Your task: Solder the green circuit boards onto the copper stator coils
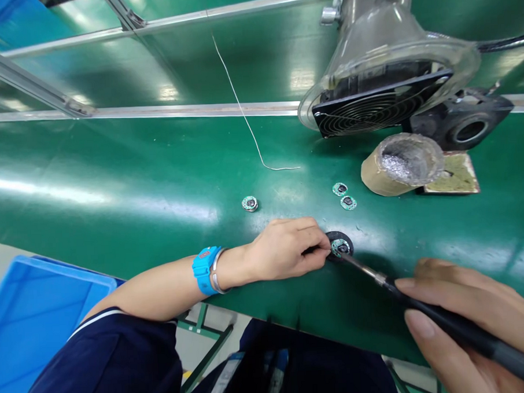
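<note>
My right hand [462, 321] grips a soldering iron [450, 321] with a black handle. Its metal tip reaches a small round green circuit board [342, 248], which lies in a black round holder [334, 236] on the green bench. From the left, my left hand [292, 247] has thumb and forefinger pinched together at the holder's edge; what exactly lies between the fingertips is partly hidden. Two more round circuit boards, one [340, 189] above the other [348, 202], lie just beyond. Farther left sits a small stack of similar boards [249, 204].
A thin solder wire [250, 127] comes down from above and bends along the bench [156, 166]. At the back right are a fume extractor [371, 108], an iron stand [467, 126], a cardboard cup [385, 171] with solder residue, and a sponge tray [454, 176]. A blue bin [41, 322] stands lower left.
</note>
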A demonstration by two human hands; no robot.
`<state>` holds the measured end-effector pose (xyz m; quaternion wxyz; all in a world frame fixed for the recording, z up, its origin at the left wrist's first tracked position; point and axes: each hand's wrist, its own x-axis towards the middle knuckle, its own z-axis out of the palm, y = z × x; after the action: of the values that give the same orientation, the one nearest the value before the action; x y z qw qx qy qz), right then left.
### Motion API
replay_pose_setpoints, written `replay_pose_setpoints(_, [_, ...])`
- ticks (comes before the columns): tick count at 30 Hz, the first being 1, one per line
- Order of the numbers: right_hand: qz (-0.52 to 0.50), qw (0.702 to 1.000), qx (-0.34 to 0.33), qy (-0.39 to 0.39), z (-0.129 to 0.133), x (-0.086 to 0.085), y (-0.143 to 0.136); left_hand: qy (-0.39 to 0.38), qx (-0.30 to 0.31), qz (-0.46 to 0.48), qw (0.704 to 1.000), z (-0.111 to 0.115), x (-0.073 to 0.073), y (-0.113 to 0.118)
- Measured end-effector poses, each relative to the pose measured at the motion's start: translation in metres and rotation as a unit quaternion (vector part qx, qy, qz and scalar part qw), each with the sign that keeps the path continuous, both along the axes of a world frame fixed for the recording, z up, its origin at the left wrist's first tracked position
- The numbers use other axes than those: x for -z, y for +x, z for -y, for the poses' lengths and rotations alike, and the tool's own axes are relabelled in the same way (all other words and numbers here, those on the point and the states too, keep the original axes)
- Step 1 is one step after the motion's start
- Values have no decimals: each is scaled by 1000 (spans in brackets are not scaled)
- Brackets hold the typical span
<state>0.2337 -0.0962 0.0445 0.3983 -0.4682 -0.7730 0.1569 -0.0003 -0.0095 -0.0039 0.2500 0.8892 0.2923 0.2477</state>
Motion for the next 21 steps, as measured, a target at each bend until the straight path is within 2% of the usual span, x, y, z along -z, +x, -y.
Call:
replay_pose_setpoints(4, [-2,1000,-8,-16,0,3,-2,8,2,6,1000,0,0,0])
replay_pose_setpoints(9, [-34,999,-22,20,-2,9,-2,19,0,18,1000,-1,-2,1])
replay_pose_setpoints(13, [-9,1000,-17,0,-2,7,-2,17,0,17,1000,-1,-2,1])
replay_pose_setpoints(17, [-24,999,-16,30,-1,4,1,16,1,19,1000,0,-1,1])
replay_pose_setpoints(21, [9,1000,-14,4,-2,1,4,18,3,17,1000,0,1,1])
